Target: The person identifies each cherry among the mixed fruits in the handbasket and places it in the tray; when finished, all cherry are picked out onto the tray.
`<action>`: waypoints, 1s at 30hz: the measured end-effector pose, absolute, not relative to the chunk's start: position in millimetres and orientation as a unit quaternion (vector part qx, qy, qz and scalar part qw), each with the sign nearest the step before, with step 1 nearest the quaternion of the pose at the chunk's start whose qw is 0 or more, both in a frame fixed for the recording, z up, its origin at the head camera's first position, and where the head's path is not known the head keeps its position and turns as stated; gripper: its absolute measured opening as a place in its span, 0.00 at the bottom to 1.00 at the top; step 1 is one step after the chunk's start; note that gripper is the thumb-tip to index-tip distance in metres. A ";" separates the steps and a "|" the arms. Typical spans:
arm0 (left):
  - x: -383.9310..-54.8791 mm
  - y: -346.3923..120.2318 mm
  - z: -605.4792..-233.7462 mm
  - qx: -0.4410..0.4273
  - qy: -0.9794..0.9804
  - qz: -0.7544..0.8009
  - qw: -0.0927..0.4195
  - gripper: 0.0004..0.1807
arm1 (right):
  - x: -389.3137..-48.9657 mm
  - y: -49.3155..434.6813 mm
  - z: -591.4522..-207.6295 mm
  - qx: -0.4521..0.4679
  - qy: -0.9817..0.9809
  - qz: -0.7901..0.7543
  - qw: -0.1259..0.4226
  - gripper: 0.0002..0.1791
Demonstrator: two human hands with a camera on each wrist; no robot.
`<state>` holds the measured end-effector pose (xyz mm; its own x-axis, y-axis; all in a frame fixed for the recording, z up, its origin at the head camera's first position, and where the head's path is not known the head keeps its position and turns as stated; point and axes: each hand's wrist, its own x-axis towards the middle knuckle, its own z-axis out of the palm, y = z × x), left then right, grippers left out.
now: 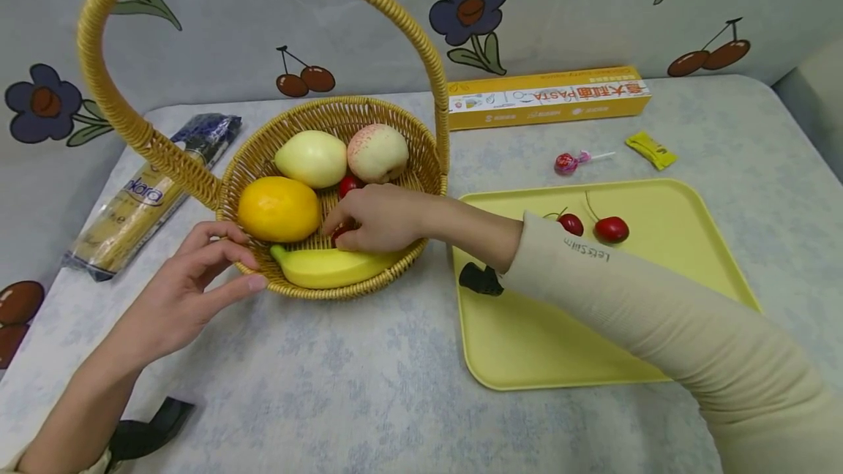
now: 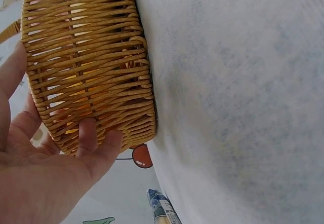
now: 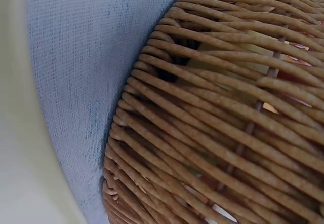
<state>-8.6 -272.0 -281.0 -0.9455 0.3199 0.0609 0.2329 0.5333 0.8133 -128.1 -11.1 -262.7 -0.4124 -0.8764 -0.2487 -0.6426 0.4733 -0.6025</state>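
Note:
A wicker basket (image 1: 253, 258) with a tall handle holds a lemon-shaped pale fruit (image 1: 311, 159), a peach (image 1: 378, 153), an orange-yellow fruit (image 1: 279, 208), a banana (image 1: 332, 268) and a red cherry (image 1: 348, 186). My right hand (image 1: 385, 218) reaches into it over the banana, pinching another red cherry (image 1: 340, 233), mostly hidden by the fingers. At the basket's near left side, my left hand (image 1: 191, 287) grips the rim. In the left wrist view, fingers of the left hand (image 2: 50, 168) lie against the woven wall. The right wrist view shows only the basket's outer weave (image 3: 217, 112).
A yellow tray (image 1: 553, 350) on the right bears two stemmed cherries (image 1: 611, 230), partly behind the right sleeve. Behind it lie a lollipop (image 1: 566, 162), a yellow wrapped sweet (image 1: 651, 150) and a pasta box (image 1: 546, 99). A spaghetti bag (image 1: 141, 203) lies left of the basket.

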 end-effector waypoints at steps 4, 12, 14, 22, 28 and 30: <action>-8.8 -271.5 -280.7 0.157 0.875 0.456 0.047 0.07 | -128.4 -11.5 -263.2 -0.474 0.805 -0.212 0.287 0.14; -9.0 -272.1 -280.6 0.160 0.873 0.459 0.046 0.08 | -126.5 -10.8 -262.6 -0.477 0.807 -0.227 0.263 0.11; -9.1 -272.5 -280.7 0.162 0.872 0.459 0.046 0.08 | -126.1 -10.4 -262.3 -0.473 0.810 -0.232 0.259 0.11; -8.4 -272.1 -281.4 0.158 0.874 0.458 0.043 0.08 | -124.7 -9.8 -262.6 -0.469 0.815 -0.224 0.258 0.14; -8.6 -271.7 -281.6 0.158 0.874 0.458 0.044 0.08 | -124.2 -9.4 -262.3 -0.482 0.803 -0.220 0.274 0.10; -8.8 -271.5 -281.7 0.158 0.873 0.458 0.045 0.07 | -124.0 -9.1 -262.6 -0.483 0.803 -0.222 0.269 0.10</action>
